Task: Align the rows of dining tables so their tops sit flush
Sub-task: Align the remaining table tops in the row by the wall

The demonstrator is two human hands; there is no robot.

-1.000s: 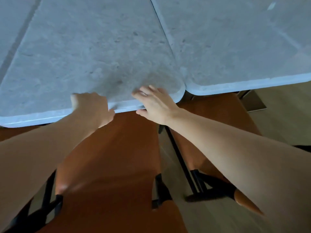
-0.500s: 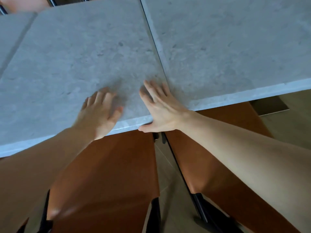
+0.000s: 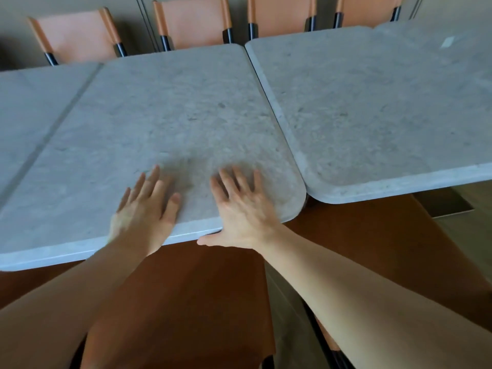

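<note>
Your left hand [image 3: 145, 209] lies flat on the middle worktop [image 3: 170, 123], fingers straight and spread, palm just inside the near edge. Your right hand [image 3: 245, 209] lies flat beside it, fingers extended toward the rounded near corner, the thumb hanging off below the near edge. Neither hand curls round anything; both press down with open palms, a placement that probably lets you slide or steady the slab by friction, close to the seam where alignment is judged

The middle worktop sits between a left worktop [image 3: 29, 102] and a right worktop [image 3: 378, 107]. A narrow dark seam runs between the middle and right slabs, and their near edges do not line up: the right slab's near corner lies further from you than the middle one's, so the row does not appear flush yet. The seam on the left reads as a shallow groove, with the edges there closer to level

All three tops look like grey, mottled stone or a stone-effect surface, matt, with thick edges and generously rounded corners. Beyond them stands a row of chairs [image 3: 191, 25] with tan leather-like backs on dark frames; a darker brown seat [image 3: 183, 302] lies below your forearms
</note>
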